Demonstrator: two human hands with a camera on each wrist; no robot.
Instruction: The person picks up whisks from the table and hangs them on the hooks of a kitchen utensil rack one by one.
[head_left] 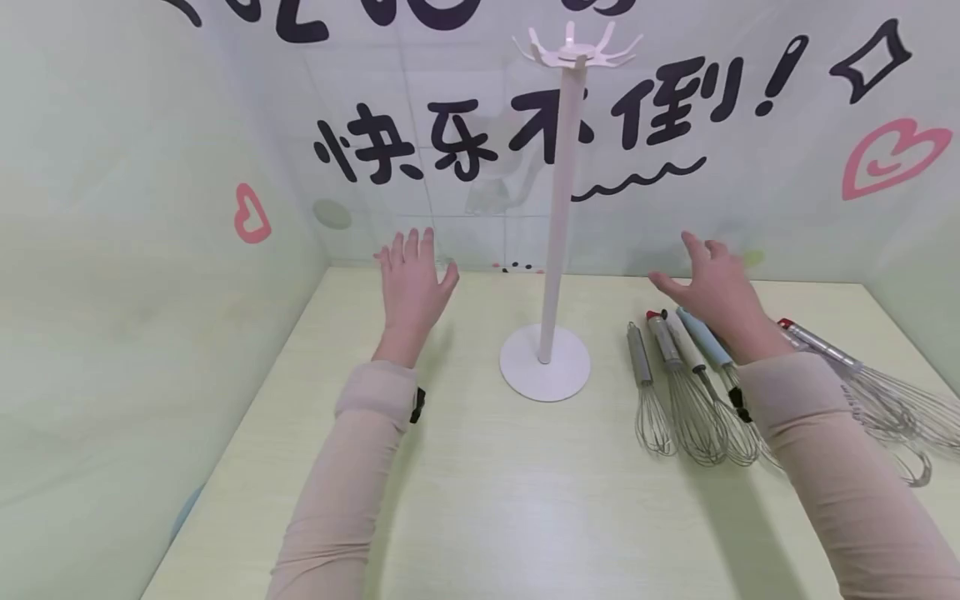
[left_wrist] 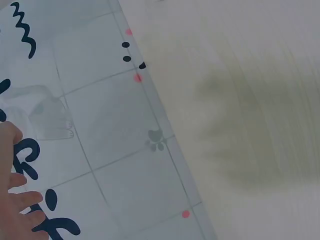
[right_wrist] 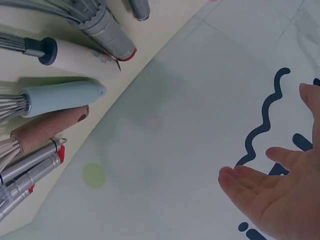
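Both hands hover over the table with fingers spread, holding nothing. In the head view the left hand [head_left: 411, 287] is left of a white stand [head_left: 564, 208], which has a round base [head_left: 517, 367] and a ring of hooks at its top. To the right of the stand, the right hand [head_left: 716, 287] is above the handles of several whisks. Among these are a small grey-handled whisk [head_left: 640, 354], a white-handled whisk [head_left: 684, 340] and a light blue-handled whisk [head_left: 703, 335]. The right wrist view also shows a whisk with a brown wooden handle [right_wrist: 50, 127]. The right forearm covers part of the whisks.
More metal-handled whisks [head_left: 832, 346] lie at the right of the pale table [head_left: 480, 500], their wires overlapping. A printed backdrop [head_left: 465, 233] with black characters stands along the table's back edge, and pale sheets rise at both sides.
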